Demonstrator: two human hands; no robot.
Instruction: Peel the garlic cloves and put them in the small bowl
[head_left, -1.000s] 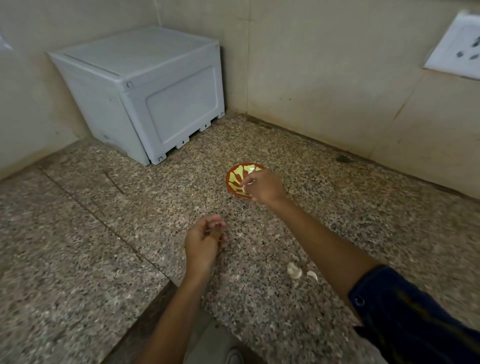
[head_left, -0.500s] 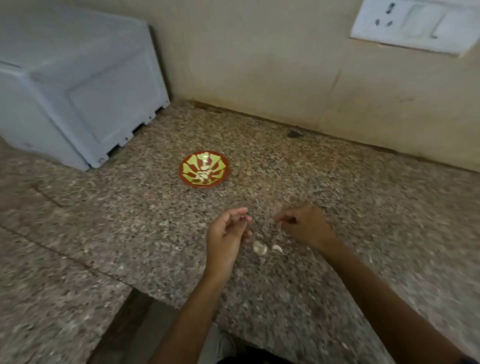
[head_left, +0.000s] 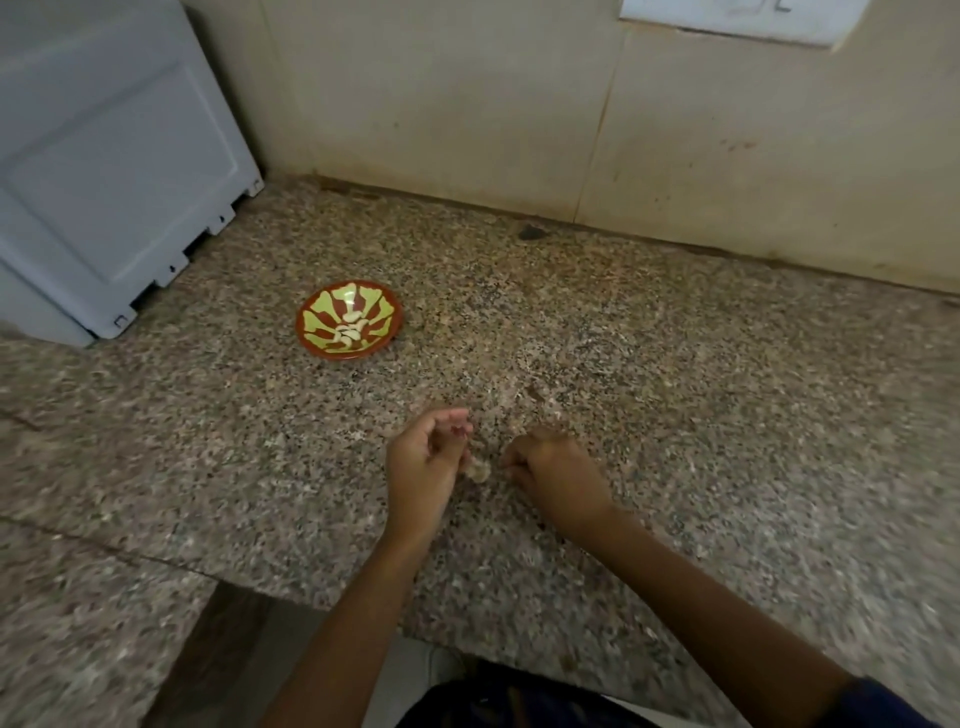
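I see the small bowl (head_left: 349, 320), red with a yellow pattern, on the granite bench (head_left: 675, 374), holding several peeled cloves (head_left: 347, 332). A grey plastic box (head_left: 104, 171) stands to its left. One garlic clove (head_left: 478, 470) lies between the hands. Left hand (head_left: 423, 467): fingers curled; its grip state I cannot tell. Right hand (head_left: 558, 478): fingers curled, contents hidden. Wall socket plate (head_left: 737, 18): no legible writing.

A small round bowl (head_left: 317, 340), red-brown with yellow-green petal stripes, holds pale peeled garlic cloves (head_left: 349, 332) on the speckled brown-and-black granite countertop (head_left: 675, 395).
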